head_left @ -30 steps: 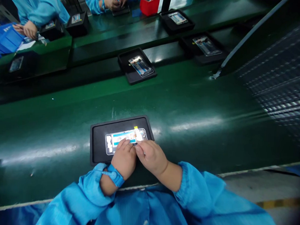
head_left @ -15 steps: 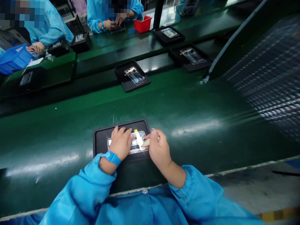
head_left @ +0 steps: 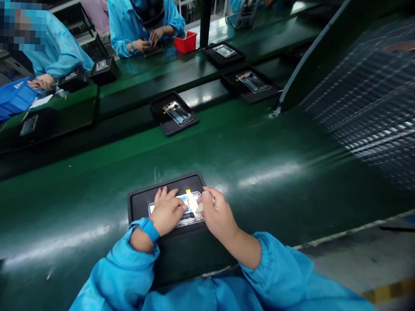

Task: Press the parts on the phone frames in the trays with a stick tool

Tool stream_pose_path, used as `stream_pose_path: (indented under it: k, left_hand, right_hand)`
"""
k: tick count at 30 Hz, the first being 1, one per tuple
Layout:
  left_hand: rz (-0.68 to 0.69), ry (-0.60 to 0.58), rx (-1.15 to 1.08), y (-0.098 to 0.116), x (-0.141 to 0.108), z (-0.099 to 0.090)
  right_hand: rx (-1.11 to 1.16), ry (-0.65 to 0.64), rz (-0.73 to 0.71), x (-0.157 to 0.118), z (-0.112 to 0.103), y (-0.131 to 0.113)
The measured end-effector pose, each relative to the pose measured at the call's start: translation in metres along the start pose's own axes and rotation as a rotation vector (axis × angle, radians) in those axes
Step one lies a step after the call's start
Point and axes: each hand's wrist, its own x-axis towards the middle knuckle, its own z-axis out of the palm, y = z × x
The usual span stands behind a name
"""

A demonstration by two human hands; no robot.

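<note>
An opened phone (head_left: 192,203) with bare inner parts and a yellow tab (head_left: 188,191) lies in a black tray (head_left: 140,199) in front of me. Over the phone's left part rests my left hand (head_left: 168,211), palm down with its fingers spread. My right hand (head_left: 216,209) is at the phone's right end. Its fingers are closed on a pale, pointed tool (head_left: 200,207), whose tip meets or nearly meets the parts inside. Most of that tool is hidden in the hand, so its exact kind is unclear.
Beyond the green bench (head_left: 105,206), black trays with opened phones (head_left: 178,113) stand along a line. Across it, co-workers (head_left: 144,24) handle parts near a red bin (head_left: 185,42) and a blue bin (head_left: 13,99). A mesh panel (head_left: 374,108) rises at the right.
The view has shifted slightly, so the tray appears lower. My left thumb now reaches further over the phone's middle. The right hand still grips the pale tool, which shows less of its length.
</note>
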Motion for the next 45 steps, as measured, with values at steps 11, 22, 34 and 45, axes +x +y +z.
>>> stream_pose_path:
  k: [11, 22, 34, 45]
  left_hand:
    - [0.245, 0.376, 0.147, -0.005, -0.009, 0.022]
    - [0.283, 0.449, 0.228, 0.000, -0.007, 0.023]
    - [0.261, 0.441, 0.186, 0.001, -0.007, 0.023]
    - [0.230, 0.349, 0.144, 0.000, -0.009, 0.023]
  right_hand:
    - [0.035, 0.068, 0.000, 0.015, 0.013, -0.005]
    - [-0.050, 0.077, -0.173, 0.013, 0.019, 0.002]
    - [-0.103, 0.093, -0.236, 0.013, 0.019, 0.002]
    - [-0.397, -0.010, -0.447, 0.015, 0.020, -0.016]
